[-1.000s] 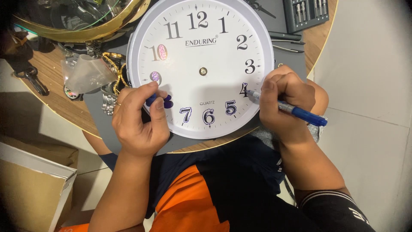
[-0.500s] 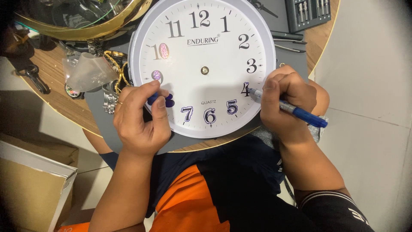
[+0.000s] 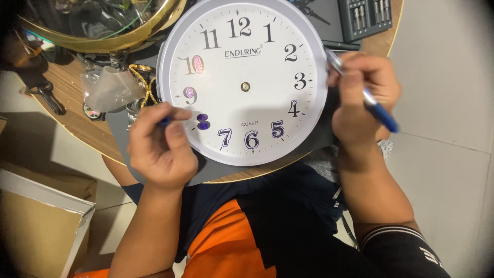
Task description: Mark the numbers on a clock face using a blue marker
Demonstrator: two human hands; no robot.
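White round clock face [image 3: 242, 82], laid flat on a grey mat [image 3: 309, 146] over a round wooden table [image 3: 72, 118], gripped at its right rim by the right hand [image 3: 360, 100] closed around a blue pen [image 3: 378, 108], its lower-left edge touched by the left hand [image 3: 159, 146], fingers pinched on what is possibly a pen cap [image 3: 164, 122].

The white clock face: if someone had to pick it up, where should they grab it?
Probably by the rim of the clock face, coming in from both sides. It is a wide, flat disc on a dark mat, and the right hand already meets its right edge.
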